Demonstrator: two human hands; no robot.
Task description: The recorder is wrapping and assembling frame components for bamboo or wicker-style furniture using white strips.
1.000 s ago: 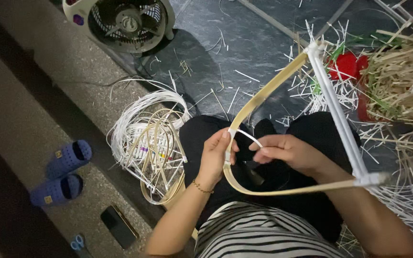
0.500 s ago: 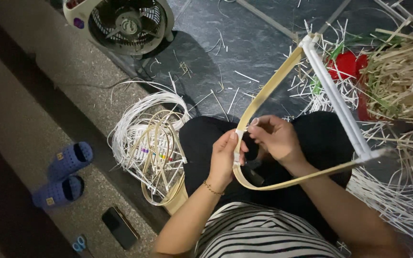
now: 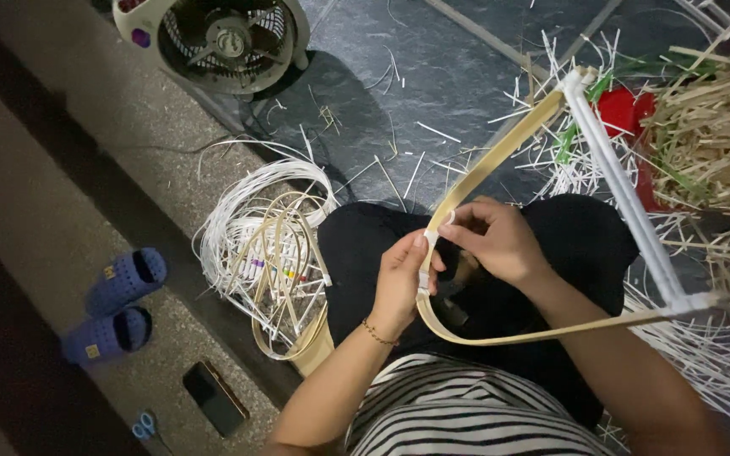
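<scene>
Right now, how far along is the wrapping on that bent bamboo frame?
Done: the white-wrapped straight bar joins both ends of the tan bent bamboo strip. In hand: left hand and right hand pinch a white strand at the bend. Left: most of the strip is bare; the white strand coil is unused.

A person seen from above, at the lower centre of the frame: black-and-white striped top (image 3: 458, 414), black trousers (image 3: 568, 245), bare forearms, a thin beaded bracelet (image 3: 375, 333) on the left wrist.

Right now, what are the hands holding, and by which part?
Both hands, left and right, pinch the bent bamboo strip at its curve, where white binding wraps it.
</scene>
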